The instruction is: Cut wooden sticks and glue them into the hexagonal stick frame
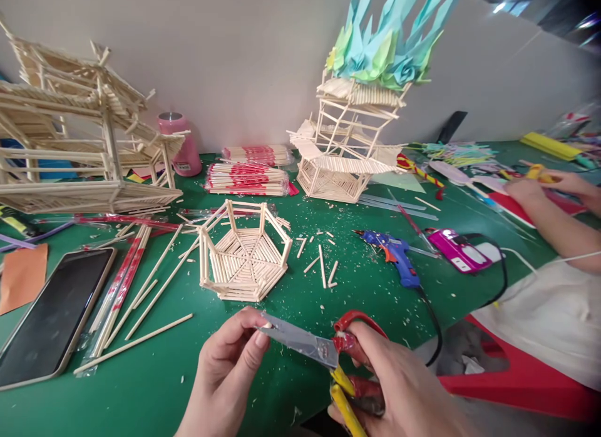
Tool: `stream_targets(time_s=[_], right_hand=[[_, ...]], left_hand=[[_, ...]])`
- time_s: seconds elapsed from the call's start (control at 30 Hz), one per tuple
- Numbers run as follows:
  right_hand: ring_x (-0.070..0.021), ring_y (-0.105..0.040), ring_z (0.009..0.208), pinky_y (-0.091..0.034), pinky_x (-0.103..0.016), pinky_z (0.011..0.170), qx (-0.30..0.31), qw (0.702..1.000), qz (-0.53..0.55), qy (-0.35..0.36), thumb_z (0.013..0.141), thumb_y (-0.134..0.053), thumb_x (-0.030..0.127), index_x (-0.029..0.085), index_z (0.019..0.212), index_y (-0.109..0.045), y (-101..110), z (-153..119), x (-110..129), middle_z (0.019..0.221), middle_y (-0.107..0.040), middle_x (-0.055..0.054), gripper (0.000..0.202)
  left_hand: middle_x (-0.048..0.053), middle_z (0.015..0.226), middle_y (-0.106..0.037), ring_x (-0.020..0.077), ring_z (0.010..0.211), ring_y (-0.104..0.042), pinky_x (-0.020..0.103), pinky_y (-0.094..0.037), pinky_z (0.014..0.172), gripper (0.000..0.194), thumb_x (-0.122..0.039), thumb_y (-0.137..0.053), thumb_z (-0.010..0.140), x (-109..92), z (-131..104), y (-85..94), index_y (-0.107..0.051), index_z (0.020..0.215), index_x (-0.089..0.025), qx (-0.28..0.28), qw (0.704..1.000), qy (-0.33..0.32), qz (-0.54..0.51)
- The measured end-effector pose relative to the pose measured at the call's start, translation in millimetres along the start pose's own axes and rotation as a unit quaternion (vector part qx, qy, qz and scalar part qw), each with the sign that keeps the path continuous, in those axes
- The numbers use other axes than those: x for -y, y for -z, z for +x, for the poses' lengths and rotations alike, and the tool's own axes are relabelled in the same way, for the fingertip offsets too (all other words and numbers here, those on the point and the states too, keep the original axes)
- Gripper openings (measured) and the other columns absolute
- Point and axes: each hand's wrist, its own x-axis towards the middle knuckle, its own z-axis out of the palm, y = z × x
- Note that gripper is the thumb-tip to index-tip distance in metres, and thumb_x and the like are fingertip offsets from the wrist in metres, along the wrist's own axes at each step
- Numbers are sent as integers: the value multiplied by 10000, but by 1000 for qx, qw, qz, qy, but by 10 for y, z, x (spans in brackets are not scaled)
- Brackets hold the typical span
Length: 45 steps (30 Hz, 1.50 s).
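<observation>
My right hand (394,374) grips a pair of scissors (300,345) with red and yellow handles wrapped in clear tape. Their blades point left and look nearly closed. At the blade tips, my left hand (230,362) has thumb and forefinger pinched together. A small pale bit shows at the thumb, but what the fingers hold is mostly hidden. Just beyond the hands, a small octagonal basket-like frame (248,262) of wooden sticks stands on the green table (291,393). Short cut stick pieces (322,266) lie to its right.
A blue glue gun (392,252) lies right, near a magenta power strip (464,249). Left are a phone (56,312) and loose sticks (136,344). Behind stand stick models (113,155), one topped with paper (385,61), and stick packs (248,179). Another person's hands (535,186) work at far right.
</observation>
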Motion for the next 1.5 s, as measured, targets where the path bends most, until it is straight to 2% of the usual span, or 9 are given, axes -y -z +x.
stream_targets(time_s=[0.17,0.3,0.43,0.67,0.77,0.97,1.23,1.5], right_hand=[[-223,-690,654,-584,-280,521,5,1000,-9,0,551,-649,203,222,846,-470,-5,14,15,773,-708,-50,346],[-246,-693,663,-584,-306,515,20,1000,0,-4,542,-654,226,217,835,-471,-3,35,16,778,-713,-64,346],[-218,-701,679,-586,-253,524,32,999,34,-9,564,-650,200,212,869,-477,-5,28,24,813,-708,-50,351],[-197,-699,650,-581,-212,513,49,998,28,-6,565,-669,211,193,906,-494,-19,21,68,791,-702,-41,383],[-194,-700,618,-573,-210,493,46,999,16,-1,576,-660,226,185,897,-506,-28,23,71,782,-706,-49,358],[-277,-707,695,-572,-307,535,34,998,-48,11,608,-627,229,183,938,-516,-39,-27,80,780,-719,-78,351],[-243,-696,702,-528,-270,570,92,995,-28,-18,670,-581,233,189,931,-482,-104,-14,49,746,-686,-51,283],[-240,-700,731,-536,-267,586,81,996,19,-20,669,-577,223,189,974,-480,-210,-61,-13,777,-694,-47,322]], left_hand=[[-42,755,-604,78,668,-513,121,-438,607,111,-240,-613,823,17,20,30,-681,887,-301,10,997,-54,61],[-53,739,-598,75,640,-507,116,-441,587,140,-206,-589,835,14,39,55,-661,894,-311,12,990,-86,109],[-54,758,-619,78,656,-543,114,-461,602,186,-162,-574,834,-15,48,60,-646,911,-315,20,980,-130,150],[-53,775,-632,78,666,-573,114,-477,621,246,-72,-570,795,-45,58,54,-628,900,-287,14,959,-197,205],[-52,765,-635,78,660,-576,115,-478,620,237,-61,-571,785,-58,63,54,-625,882,-271,15,950,-211,230],[-49,741,-647,83,633,-587,125,-480,595,235,-52,-578,772,-78,51,56,-620,871,-261,6,936,-236,260],[-27,726,-649,108,637,-595,156,-484,592,219,-44,-573,770,-116,31,37,-614,839,-248,-2,928,-242,283],[-49,703,-614,85,609,-554,134,-450,571,187,-73,-553,798,-155,35,35,-580,820,-257,2,922,-240,304]])
